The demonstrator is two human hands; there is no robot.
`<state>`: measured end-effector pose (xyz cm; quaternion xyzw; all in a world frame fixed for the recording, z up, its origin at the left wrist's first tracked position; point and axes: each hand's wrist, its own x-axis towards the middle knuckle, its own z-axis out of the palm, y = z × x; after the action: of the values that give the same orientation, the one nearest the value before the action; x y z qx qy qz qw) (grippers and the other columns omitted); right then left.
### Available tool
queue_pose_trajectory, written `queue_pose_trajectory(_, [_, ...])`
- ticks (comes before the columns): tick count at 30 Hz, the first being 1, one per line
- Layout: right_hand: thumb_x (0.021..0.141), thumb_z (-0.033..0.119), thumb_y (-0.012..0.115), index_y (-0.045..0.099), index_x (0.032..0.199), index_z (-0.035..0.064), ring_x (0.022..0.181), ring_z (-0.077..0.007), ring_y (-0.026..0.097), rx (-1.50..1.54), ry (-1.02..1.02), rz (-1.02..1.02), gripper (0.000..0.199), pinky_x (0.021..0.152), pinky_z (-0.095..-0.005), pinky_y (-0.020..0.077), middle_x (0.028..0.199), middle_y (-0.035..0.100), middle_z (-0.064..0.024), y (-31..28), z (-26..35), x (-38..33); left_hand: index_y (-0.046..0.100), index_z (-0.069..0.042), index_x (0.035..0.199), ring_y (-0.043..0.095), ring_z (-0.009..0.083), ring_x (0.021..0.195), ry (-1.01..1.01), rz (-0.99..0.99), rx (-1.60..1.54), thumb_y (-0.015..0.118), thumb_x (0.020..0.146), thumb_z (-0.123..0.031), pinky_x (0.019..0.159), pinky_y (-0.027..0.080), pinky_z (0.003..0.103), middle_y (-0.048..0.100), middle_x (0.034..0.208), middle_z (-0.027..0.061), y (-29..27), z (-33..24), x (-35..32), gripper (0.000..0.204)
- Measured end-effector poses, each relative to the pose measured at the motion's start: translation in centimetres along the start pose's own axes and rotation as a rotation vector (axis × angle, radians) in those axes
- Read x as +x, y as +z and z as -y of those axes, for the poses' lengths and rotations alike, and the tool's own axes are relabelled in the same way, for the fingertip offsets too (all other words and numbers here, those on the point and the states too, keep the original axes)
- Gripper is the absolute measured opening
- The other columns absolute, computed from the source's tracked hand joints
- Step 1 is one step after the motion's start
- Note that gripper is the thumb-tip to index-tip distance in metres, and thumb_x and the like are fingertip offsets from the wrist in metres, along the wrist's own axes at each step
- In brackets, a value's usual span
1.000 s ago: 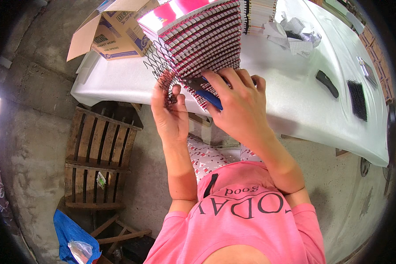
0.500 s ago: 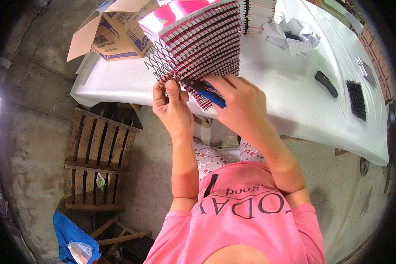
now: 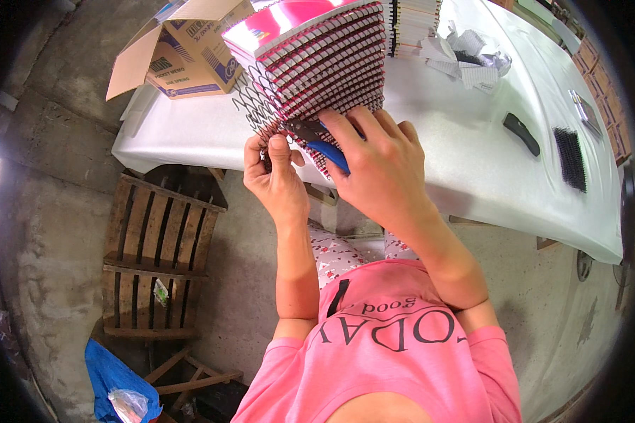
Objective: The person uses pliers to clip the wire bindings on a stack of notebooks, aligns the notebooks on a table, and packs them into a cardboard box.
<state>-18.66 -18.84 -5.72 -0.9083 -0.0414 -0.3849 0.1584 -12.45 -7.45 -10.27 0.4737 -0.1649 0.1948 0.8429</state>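
Note:
A tall stack of spiral-bound notebooks (image 3: 331, 63) with pink covers stands at the near edge of the table, its coiled spines toward me. Black wire ends (image 3: 254, 99) stick out past the left side of the stack. My left hand (image 3: 279, 173) is closed on some of these dark wire ends at the lower left corner. In my right hand (image 3: 384, 158) I grip blue-handled pliers (image 3: 328, 151), whose dark jaws reach the coil ends just beside my left fingertips. Whether the jaws bite on a wire is too small to tell.
A cardboard box (image 3: 194, 53) with raised flaps stands at the table's back left. Crumpled paper (image 3: 473, 60), a black cutter-like tool (image 3: 521, 134) and a bundle of black coils (image 3: 570, 158) lie on the white tablecloth (image 3: 466, 155). Left of me stands a slatted wooden chair (image 3: 159, 254).
The pliers have shifted slightly left and their handles have spread apart, as the fingers of my right hand loosened. My left hand stays nearly in place at the wire ends.

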Motion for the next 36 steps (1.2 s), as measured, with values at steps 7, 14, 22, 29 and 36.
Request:
queue_pose_trajectory(7, [0.067, 0.015, 0.070, 0.061, 0.100, 0.0159, 0.076, -0.0215, 0.060, 0.130, 0.044, 0.021, 0.034, 0.063, -0.0350, 0.0453, 0.079, 0.057, -0.0010, 1.0, -0.8, -0.3, 0.058, -0.002, 0.104, 0.050, 0.0054, 0.069, 0.037, -0.012, 0.011, 0.059, 0.092, -0.018, 0.054, 0.041, 0.020, 0.057, 0.084, 0.0012, 0.3, 0.2, -0.1, 0.019])
queue_pose_trajectory(14, [0.064, 0.019, 0.074, 0.060, 0.104, 0.0170, 0.092, -0.0219, 0.055, 0.063, 0.024, -0.065, 0.042, 0.077, -0.0428, 0.0375, 0.091, 0.056, -0.0007, -1.3, -1.1, -0.3, 0.053, -0.001, 0.121, 0.051, 0.0041, 0.074, -0.044, 0.088, 0.016, 0.056, 0.094, -0.013, 0.055, 0.041, 0.018, 0.057, 0.089, 0.0015, -0.1, -1.6, -0.4, 0.030])
queue_pose_trajectory(22, [0.064, 0.018, 0.073, 0.060, 0.103, 0.0156, 0.088, -0.0209, 0.055, 0.031, 0.040, 0.007, 0.042, 0.072, -0.0417, 0.0392, 0.088, 0.055, -0.0008, -1.3, -0.2, 0.2, 0.056, 0.000, 0.115, 0.049, 0.0027, 0.070, -0.075, 0.099, -0.118, 0.055, 0.095, -0.018, 0.054, 0.040, 0.016, 0.060, 0.086, 0.0006, 0.1, -1.7, 0.0, 0.027])
queue_pose_trajectory(29, [0.065, 0.015, 0.070, 0.061, 0.100, 0.0130, 0.076, -0.0213, 0.059, -0.047, -0.032, -0.035, 0.036, 0.060, -0.0354, 0.0461, 0.080, 0.056, -0.0021, -0.5, -0.3, 0.0, 0.055, 0.001, 0.115, 0.051, 0.0030, 0.069, -0.065, 0.105, -0.152, 0.055, 0.095, -0.019, 0.053, 0.041, 0.017, 0.061, 0.085, 0.0020, -0.1, -1.5, 0.1, 0.028])
queue_pose_trajectory(36, [0.065, 0.014, 0.071, 0.061, 0.102, 0.0152, 0.082, -0.0217, 0.059, 0.156, 0.017, 0.018, 0.037, 0.066, -0.0370, 0.0448, 0.084, 0.057, -0.0022, -0.1, -1.1, -0.1, 0.054, 0.001, 0.108, 0.050, 0.0072, 0.071, -0.172, 0.045, -0.271, 0.049, 0.097, -0.025, 0.055, 0.042, 0.018, 0.058, 0.085, 0.0036, 0.3, -1.4, 0.1, 0.029])
